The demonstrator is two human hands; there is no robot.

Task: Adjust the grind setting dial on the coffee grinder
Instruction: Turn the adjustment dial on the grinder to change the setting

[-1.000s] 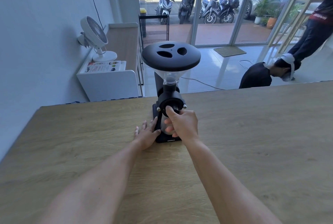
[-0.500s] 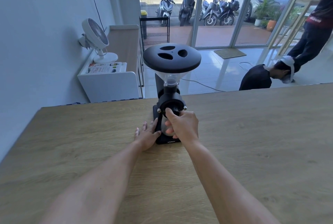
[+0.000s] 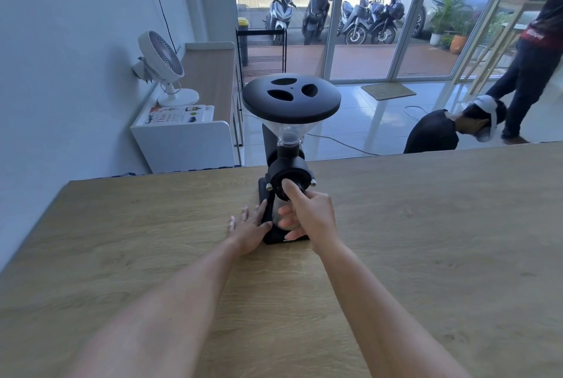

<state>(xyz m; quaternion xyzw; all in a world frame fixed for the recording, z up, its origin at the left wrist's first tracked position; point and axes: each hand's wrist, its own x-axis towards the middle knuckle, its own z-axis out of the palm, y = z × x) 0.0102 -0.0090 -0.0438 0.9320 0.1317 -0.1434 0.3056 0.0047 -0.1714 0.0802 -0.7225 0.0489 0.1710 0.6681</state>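
Matte black coffee grinder (image 3: 286, 164), clear funnel hopper, mid wooden table (image 3: 426, 240). Round dial (image 3: 289, 178) pinched by right hand (image 3: 307, 214). Left hand (image 3: 248, 227) flat, fingers spread, touching base. White fan (image 3: 161, 65) far left.

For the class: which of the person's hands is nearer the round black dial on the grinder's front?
Right. The right hand has fingertips on the round black dial; the left hand lies lower, flat beside the grinder's base.
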